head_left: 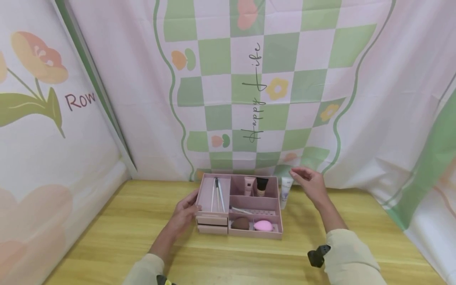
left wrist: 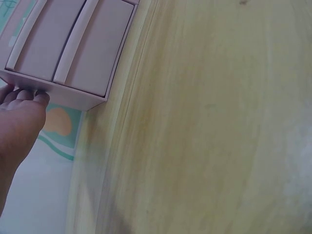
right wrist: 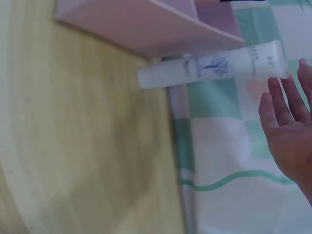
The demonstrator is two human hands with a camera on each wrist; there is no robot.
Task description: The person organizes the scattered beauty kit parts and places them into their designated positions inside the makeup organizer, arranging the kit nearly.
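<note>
A pink desktop organizer (head_left: 254,235) with compartments and two small front drawers (left wrist: 87,53) stands on the table. My left hand (head_left: 183,215) rests against its left side, the fingertips touching the outer wall in the left wrist view. Beside the organizer's right wall, a white squeeze tube (right wrist: 209,68) with blue print stands upright on its cap. My right hand (head_left: 311,186) is at the top of this tube, fingers extended and not wrapped round it; whether a fingertip touches it I cannot tell.
Inside the organizer are slim brushes (head_left: 217,194), a pink tube (head_left: 249,186), a black-topped tube (head_left: 261,187), a brown sponge (head_left: 240,223) and a pink makeup sponge (head_left: 263,225). A checkered curtain (head_left: 278,114) hangs behind the wooden table (head_left: 142,221).
</note>
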